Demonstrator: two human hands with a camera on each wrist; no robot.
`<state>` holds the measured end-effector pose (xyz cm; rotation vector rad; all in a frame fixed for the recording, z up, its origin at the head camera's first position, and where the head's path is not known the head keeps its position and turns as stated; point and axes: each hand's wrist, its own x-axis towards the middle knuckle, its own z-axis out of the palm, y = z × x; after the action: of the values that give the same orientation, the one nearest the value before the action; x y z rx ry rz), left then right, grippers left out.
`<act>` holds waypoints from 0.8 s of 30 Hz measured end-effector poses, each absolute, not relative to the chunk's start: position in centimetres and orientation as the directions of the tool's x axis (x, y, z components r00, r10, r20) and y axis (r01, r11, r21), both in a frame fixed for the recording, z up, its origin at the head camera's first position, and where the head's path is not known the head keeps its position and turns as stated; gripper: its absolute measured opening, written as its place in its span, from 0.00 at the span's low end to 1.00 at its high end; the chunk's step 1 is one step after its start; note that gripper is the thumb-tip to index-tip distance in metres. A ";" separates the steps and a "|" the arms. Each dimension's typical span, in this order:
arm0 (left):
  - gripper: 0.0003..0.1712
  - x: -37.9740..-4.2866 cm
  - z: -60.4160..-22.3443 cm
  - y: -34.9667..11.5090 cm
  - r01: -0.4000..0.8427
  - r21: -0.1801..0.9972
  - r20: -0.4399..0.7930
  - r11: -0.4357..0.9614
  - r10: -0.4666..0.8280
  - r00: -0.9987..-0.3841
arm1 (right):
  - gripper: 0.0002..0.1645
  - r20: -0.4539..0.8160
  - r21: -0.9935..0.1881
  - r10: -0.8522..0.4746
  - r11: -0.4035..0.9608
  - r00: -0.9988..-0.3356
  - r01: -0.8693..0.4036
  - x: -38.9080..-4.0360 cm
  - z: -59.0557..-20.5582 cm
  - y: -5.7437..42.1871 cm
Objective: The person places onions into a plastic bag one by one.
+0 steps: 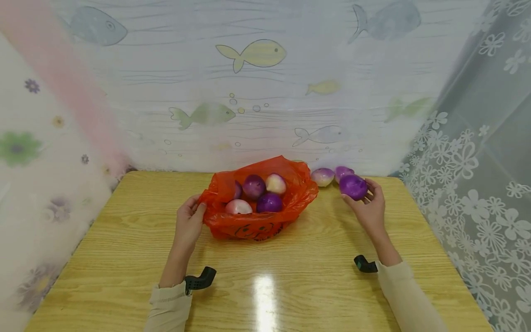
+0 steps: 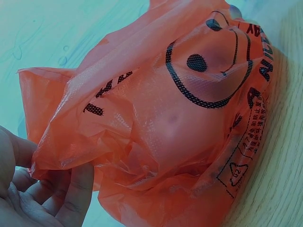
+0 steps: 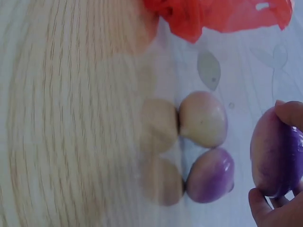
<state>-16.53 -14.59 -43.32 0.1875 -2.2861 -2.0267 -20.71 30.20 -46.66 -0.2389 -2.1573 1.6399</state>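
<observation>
My left hand (image 1: 191, 221) pinches the left edge of a red plastic bag (image 1: 253, 224) between thumb and fingers. The bag lies on the table with its mouth open, and several onions show inside, among them a dark purple onion (image 1: 254, 186) and a pale onion (image 1: 275, 183). In the left wrist view, printed black lines mark the side of the bag (image 2: 156, 137). To the right of the bag, my right hand (image 1: 370, 207) holds a bright purple onion (image 1: 353, 186) in curled fingers. Fingers partly cover this held onion (image 3: 272, 151) in the right wrist view.
Two more onions, one pale (image 3: 203, 119) and one purple (image 3: 210, 176), lie side by side at the table's back edge, right of the bag. A fish-patterned curtain (image 1: 265, 92) hangs behind the wooden table (image 1: 315, 276). Black wrist mounts (image 1: 201, 278) stick out from both sleeves.
</observation>
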 end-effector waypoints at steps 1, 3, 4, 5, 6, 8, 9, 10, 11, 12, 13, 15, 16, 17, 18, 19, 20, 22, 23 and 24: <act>0.19 -16.5 -43.3 -14.6 -0.041 0.992 -0.023 0.120 -0.146 -0.989 | 0.50 0.229 -0.951 0.378 0.284 -0.897 -0.123 -20.6 -46.5 30.0; 0.19 -16.5 -43.3 -14.6 -0.049 0.991 -0.030 0.124 -0.150 -0.988 | 0.51 0.243 -0.951 0.374 0.273 -0.895 -0.144 -20.4 -46.2 29.5; 0.19 -16.5 -43.3 -14.6 -0.053 0.991 -0.033 0.126 -0.152 -0.988 | 0.52 0.251 -0.951 0.372 0.268 -0.894 -0.155 -20.3 -46.0 29.3; 0.19 -16.6 -43.3 -14.6 -0.054 0.991 -0.035 0.126 -0.153 -0.988 | 0.52 0.259 -0.950 0.368 0.263 -0.893 -0.168 -20.2 -45.8 29.1; 0.19 -16.6 -43.3 -14.6 -0.056 0.990 -0.036 0.127 -0.153 -0.987 | 0.52 0.271 -0.948 0.363 0.259 -0.891 -0.183 -20.1 -45.6 28.8; 0.19 -16.6 -43.3 -14.6 -0.056 0.990 -0.036 0.126 -0.153 -0.988 | 0.52 0.303 -0.943 0.347 0.246 -0.888 -0.225 -19.8 -45.2 28.3; 0.19 -16.6 -43.3 -14.5 -0.055 0.991 -0.035 0.125 -0.153 -0.988 | 0.51 0.318 -0.939 0.339 0.243 -0.886 -0.244 -19.6 -45.0 28.0; 0.19 -16.6 -43.3 -14.5 -0.053 0.991 -0.034 0.125 -0.152 -0.988 | 0.50 0.333 -0.935 0.329 0.234 -0.884 -0.265 -19.5 -44.8 27.7; 0.19 -16.6 -43.3 -14.5 -0.053 0.991 -0.034 0.125 -0.152 -0.988 | 0.50 0.349 -0.931 0.319 0.228 -0.881 -0.286 -19.3 -44.6 27.4; 0.19 -16.6 -43.3 -14.5 -0.053 0.991 -0.034 0.126 -0.151 -0.988 | 0.49 0.367 -0.925 0.308 0.219 -0.878 -0.310 -19.2 -44.4 27.1; 0.19 -16.6 -43.3 -14.5 -0.053 0.991 -0.034 0.126 -0.151 -0.988 | 0.49 0.383 -0.920 0.297 0.211 -0.875 -0.331 -19.1 -44.2 26.7; 0.19 -16.7 -43.3 -14.5 -0.054 0.990 -0.034 0.127 -0.151 -0.988 | 0.49 0.414 -0.907 0.274 0.197 -0.868 -0.371 -18.8 -44.0 26.1; 0.19 -16.7 -43.3 -14.5 -0.055 0.990 -0.035 0.129 -0.152 -0.988 | 0.49 0.429 -0.901 0.263 0.188 -0.864 -0.391 -18.7 -43.8 25.9; 0.19 -16.7 -43.4 -14.5 -0.055 0.990 -0.035 0.130 -0.152 -0.988 | 0.49 0.443 -0.895 0.252 0.181 -0.860 -0.408 -18.5 -43.7 25.6; 0.19 -16.7 -43.4 -14.5 -0.055 0.990 -0.035 0.131 -0.152 -0.988 | 0.49 0.455 -0.889 0.243 0.170 -0.857 -0.424 -18.4 -43.6 25.3; 0.20 -16.7 -43.4 -14.5 -0.055 0.990 -0.035 0.131 -0.153 -0.988 | 0.49 0.464 -0.885 0.233 0.164 -0.854 -0.436 -18.3 -43.4 25.0; 0.20 -16.7 -43.3 -14.5 -0.056 0.990 -0.036 0.130 -0.153 -0.988 | 0.50 0.473 -0.880 0.224 0.159 -0.852 -0.447 -18.2 -43.3 24.7; 0.20 -16.7 -43.3 -14.5 -0.057 0.990 -0.037 0.129 -0.153 -0.988 | 0.50 0.485 -0.874 0.209 0.152 -0.849 -0.461 -18.0 -43.1 24.2; 0.20 -16.7 -43.3 -14.5 -0.057 0.990 -0.038 0.127 -0.152 -0.988 | 0.50 0.489 -0.872 0.202 0.151 -0.849 -0.466 -17.9 -43.0 23.9; 0.20 -16.7 -43.3 -14.5 -0.058 0.990 -0.038 0.125 -0.151 -0.988 | 0.50 0.490 -0.871 0.194 0.145 -0.850 -0.470 -17.8 -42.9 23.7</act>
<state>-16.67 -14.51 -43.26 0.2138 -2.3023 -2.0208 -17.84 23.69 -42.85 0.2623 -1.9313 1.7547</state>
